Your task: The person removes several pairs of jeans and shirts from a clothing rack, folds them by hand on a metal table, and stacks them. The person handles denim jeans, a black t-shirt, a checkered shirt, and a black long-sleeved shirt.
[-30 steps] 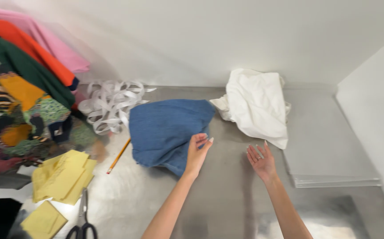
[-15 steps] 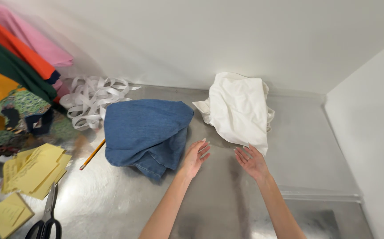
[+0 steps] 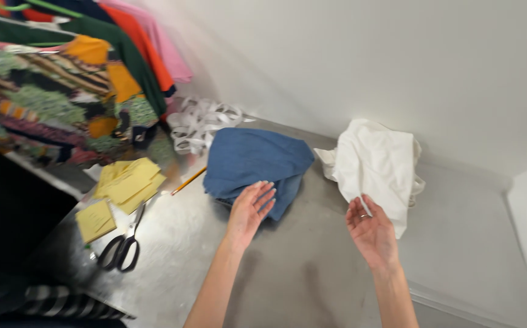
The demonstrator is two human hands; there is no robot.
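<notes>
A folded blue denim cloth [image 3: 252,159] lies on the grey metal table [image 3: 470,243]. My left hand [image 3: 250,209] rests flat on its near edge, fingers spread, holding nothing. A crumpled white cloth [image 3: 376,164] lies to the right of the denim. My right hand [image 3: 371,232] hovers open, palm up, just in front of the white cloth's lower edge, with a ring on one finger.
Black-handled scissors [image 3: 124,246], yellow paper pieces [image 3: 127,182] and a pencil [image 3: 188,181] lie at the left. A pile of white tape [image 3: 203,121] sits behind the denim. Colourful garments [image 3: 63,85] hang at the far left. White walls close the back and right.
The view has swung, so everything sits further right in the frame. My left hand stays at the denim's near edge, now flat on it. My right hand has turned palm up.
</notes>
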